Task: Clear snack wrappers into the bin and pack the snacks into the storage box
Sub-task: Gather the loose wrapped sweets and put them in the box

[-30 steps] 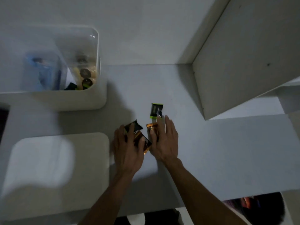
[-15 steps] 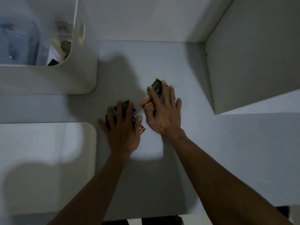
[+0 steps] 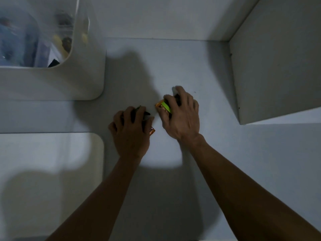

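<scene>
My left hand [image 3: 130,131] lies curled over a dark snack packet [image 3: 141,110] on the white table, and an orange striped corner of a packet [image 3: 152,131] pokes out beside the thumb. My right hand [image 3: 181,117] closes over a green and black packet [image 3: 165,107] with an orange packet edge [image 3: 158,104] under it. Both hands sit side by side near the table's middle. The white storage box [image 3: 52,84] stands at the far left, with several snacks blurred inside it.
A flat white lid [image 3: 52,162] lies at the near left, right beside my left forearm. A tall white panel [image 3: 278,66] rises at the right. The wall closes the far side of the table.
Both hands have curled their fingers around the packets. The right hand has gathered the green packet and the orange one together. The view has shifted closer and to the right.
</scene>
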Tool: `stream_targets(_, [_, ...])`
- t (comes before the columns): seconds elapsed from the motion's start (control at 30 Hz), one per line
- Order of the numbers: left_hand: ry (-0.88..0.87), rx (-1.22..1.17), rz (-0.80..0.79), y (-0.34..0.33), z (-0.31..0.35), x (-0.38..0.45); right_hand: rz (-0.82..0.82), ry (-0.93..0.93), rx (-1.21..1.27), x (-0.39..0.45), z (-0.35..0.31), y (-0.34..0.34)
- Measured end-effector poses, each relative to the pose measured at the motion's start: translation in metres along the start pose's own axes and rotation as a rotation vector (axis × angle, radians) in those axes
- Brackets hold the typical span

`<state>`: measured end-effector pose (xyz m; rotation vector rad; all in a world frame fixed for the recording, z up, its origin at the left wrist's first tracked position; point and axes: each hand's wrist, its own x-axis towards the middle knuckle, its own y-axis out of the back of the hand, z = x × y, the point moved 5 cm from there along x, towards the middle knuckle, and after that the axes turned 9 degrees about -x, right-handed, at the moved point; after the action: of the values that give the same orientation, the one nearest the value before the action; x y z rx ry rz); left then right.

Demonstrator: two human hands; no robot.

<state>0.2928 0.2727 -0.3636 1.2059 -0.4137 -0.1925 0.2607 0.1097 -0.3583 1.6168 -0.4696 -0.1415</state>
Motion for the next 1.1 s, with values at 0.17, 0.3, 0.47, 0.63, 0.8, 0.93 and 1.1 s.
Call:
stream_targets(0.17, [-0.088,-0.054,0.01,-0.004,0.002,-0.003,0.023,0.011,-0.001,-0.009,-0.008,-0.002])
stream_targets(0.3, [-0.14,-0.092,0.083,-0.001,0.004,-0.001,0.004,-0.005,-0.011,-0.014,-0.01,-0.004])
stream_targets(0.47, [-0.104,-0.234,0.113,-0.002,-0.001,0.002,-0.014,-0.091,-0.038,-0.018,-0.013,0.003])
stream_targets(0.63, [0.01,-0.457,0.074,0.007,-0.01,0.006,-0.132,-0.14,-0.009,-0.026,-0.019,0.008])
stream_targets(0.8, [0.222,-0.638,0.029,0.029,-0.018,-0.002,-0.174,-0.197,0.084,-0.037,-0.027,0.024])
stream_targets(0.93, [0.28,-0.691,0.061,0.063,-0.02,0.004,-0.235,-0.32,0.187,-0.034,-0.034,0.05])
stream_targets(1.1, [0.253,-0.774,0.183,0.131,-0.015,0.038,-0.109,-0.379,0.318,-0.007,-0.061,0.103])
